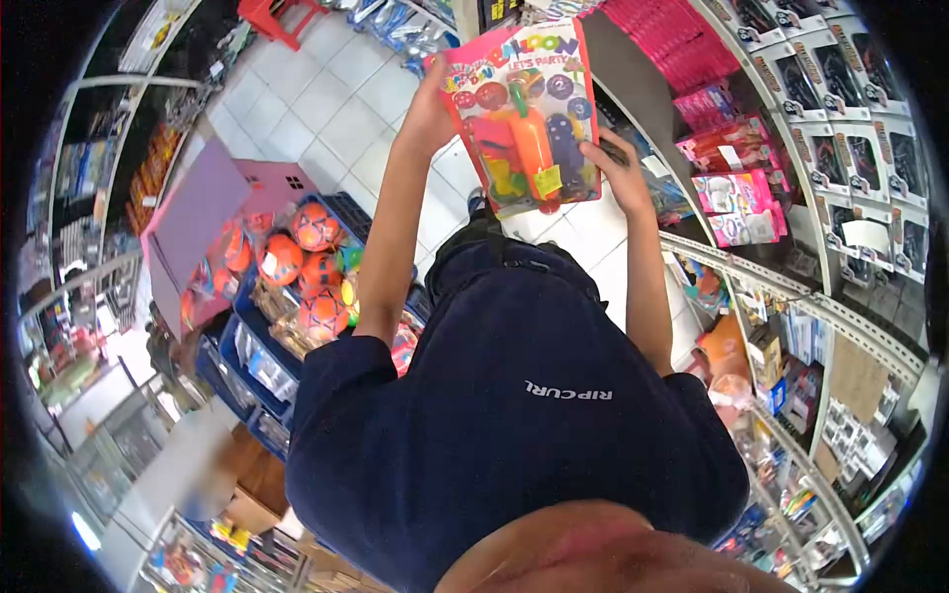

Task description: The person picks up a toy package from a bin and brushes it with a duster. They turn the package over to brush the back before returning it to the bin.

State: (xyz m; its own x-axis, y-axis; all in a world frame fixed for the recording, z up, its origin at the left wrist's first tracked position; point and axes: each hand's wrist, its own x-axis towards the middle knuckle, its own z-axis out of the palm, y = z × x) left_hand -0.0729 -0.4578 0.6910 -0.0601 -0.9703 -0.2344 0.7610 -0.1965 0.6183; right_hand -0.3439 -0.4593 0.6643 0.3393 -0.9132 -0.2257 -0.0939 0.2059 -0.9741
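Note:
A balloon package [529, 124], pink-edged with a clear front, is held up before me at the top middle. Orange, yellow, pink and dark blue shapes show inside it, and a yellow-green sticker is near its lower part. My left hand [427, 114] grips the package's left edge, with the thumb near the upper corner. On the other side, my right hand [621, 173] holds the lower right edge between thumb and fingers. Both hands are closed on the package, and some fingers are hidden behind it.
Blue crates [237, 361] and orange balls [316, 272] stand at the left beside a purple panel [198, 217]. Shelves with boxed goods [860, 148] and pink packets [732, 208] line the right. A red stool [282, 18] is at the top left, on white floor tiles [341, 128].

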